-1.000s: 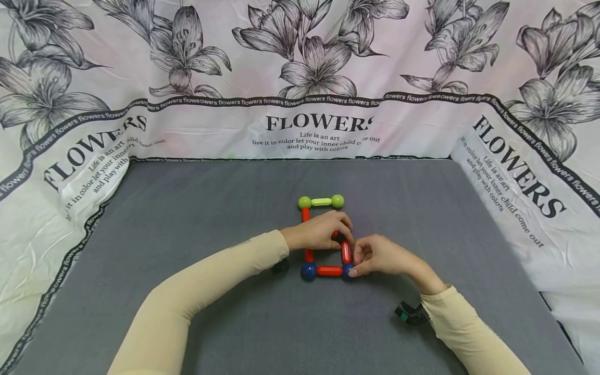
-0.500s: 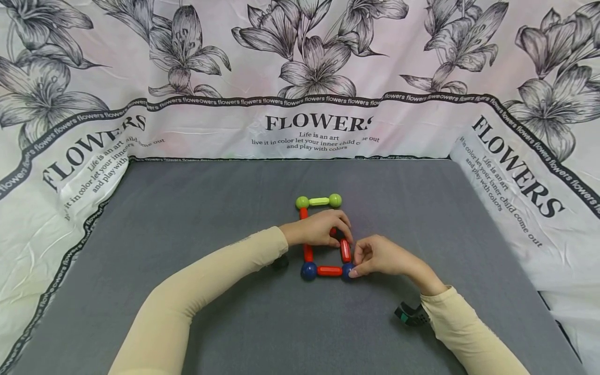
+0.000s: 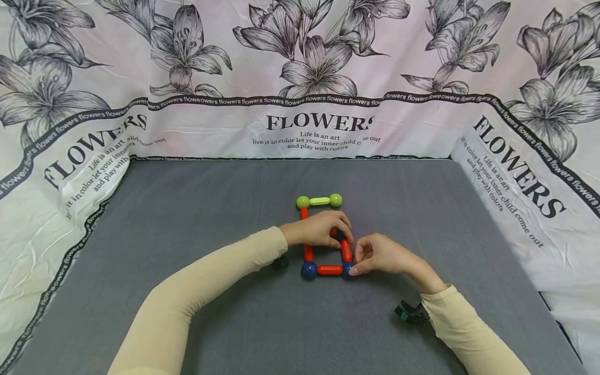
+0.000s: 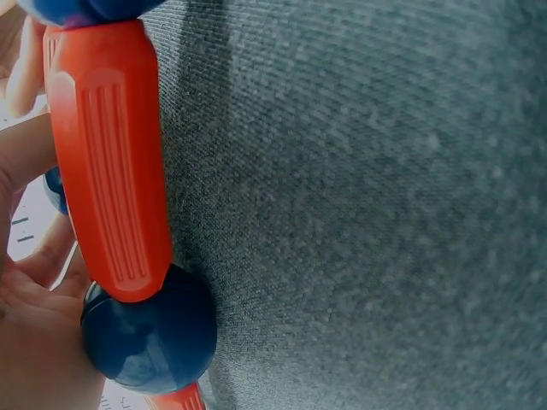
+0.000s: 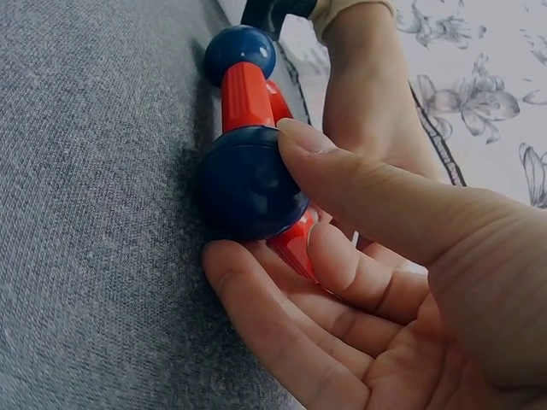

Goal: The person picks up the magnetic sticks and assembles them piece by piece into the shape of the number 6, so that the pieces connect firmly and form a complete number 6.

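A frame of magnetic rods and balls lies flat on the grey table. My right hand (image 3: 382, 254) pinches the blue ball (image 5: 249, 184) at its near right corner between thumb and fingers. A red rod (image 3: 346, 251) runs from that ball up to a dark blue ball (image 3: 340, 236), which my left hand (image 3: 321, 229) holds with curled fingers. Another red rod (image 3: 330, 270) joins the near right ball to the near left blue ball (image 3: 309, 270). Red rods (image 3: 308, 253) form the left side, partly hidden under the left hand. At the far end a light green rod (image 3: 320, 201) links two green balls (image 3: 335, 200).
Around the frame spreads the grey tabletop (image 3: 211, 198). Flower-printed cloth (image 3: 319, 130) rises behind it and along both sides. A black wrist device (image 3: 412, 312) sits under the right sleeve, another dark one (image 3: 280, 262) by the left wrist.
The far green end of the frame and the left hand have shifted very slightly to the left. The right hand keeps its pinch on the near right ball.
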`<state>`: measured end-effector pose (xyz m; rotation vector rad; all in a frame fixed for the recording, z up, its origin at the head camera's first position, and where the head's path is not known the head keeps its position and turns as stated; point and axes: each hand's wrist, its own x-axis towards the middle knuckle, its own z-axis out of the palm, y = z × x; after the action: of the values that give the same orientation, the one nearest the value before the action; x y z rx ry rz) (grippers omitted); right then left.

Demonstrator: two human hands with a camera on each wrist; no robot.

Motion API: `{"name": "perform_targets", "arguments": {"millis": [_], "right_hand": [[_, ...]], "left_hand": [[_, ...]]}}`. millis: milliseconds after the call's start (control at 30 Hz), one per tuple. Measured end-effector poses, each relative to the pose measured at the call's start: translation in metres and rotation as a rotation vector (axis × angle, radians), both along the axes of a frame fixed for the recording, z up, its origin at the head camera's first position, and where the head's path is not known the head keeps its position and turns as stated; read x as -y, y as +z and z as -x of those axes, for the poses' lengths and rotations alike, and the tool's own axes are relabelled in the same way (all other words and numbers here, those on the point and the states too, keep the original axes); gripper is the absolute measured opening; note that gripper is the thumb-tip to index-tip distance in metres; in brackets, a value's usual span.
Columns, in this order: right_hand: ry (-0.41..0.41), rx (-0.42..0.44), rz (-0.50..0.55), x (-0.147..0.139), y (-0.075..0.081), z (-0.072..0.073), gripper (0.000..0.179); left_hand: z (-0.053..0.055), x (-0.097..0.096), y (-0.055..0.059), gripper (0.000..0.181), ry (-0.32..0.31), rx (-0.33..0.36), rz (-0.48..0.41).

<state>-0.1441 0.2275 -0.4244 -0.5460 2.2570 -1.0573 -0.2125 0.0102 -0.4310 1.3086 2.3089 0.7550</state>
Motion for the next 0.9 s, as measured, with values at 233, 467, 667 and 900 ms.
{"name": "perform_targets", "arguments": {"millis": [233,467,667,900], "right_hand": [[0.0,0.007,0.007,0.0,0.0,0.001,0.03],[0.012,0.001,0.004,-0.001,-0.002,0.001,0.03],[0.016,0.009,0.008,0.0,-0.003,0.001,0.031],[0.006,0.026,0.022,-0.003,-0.001,0.002,0.031]], "left_hand": [[0.001,-0.001,-0.001,0.027,0.002,0.003,0.007],[0.0,0.0,-0.001,0.027,-0.008,0.001,0.005],[0.001,0.009,0.003,0.031,0.044,0.01,-0.041],[0.007,0.046,0.015,0.031,0.226,0.007,-0.195]]}}
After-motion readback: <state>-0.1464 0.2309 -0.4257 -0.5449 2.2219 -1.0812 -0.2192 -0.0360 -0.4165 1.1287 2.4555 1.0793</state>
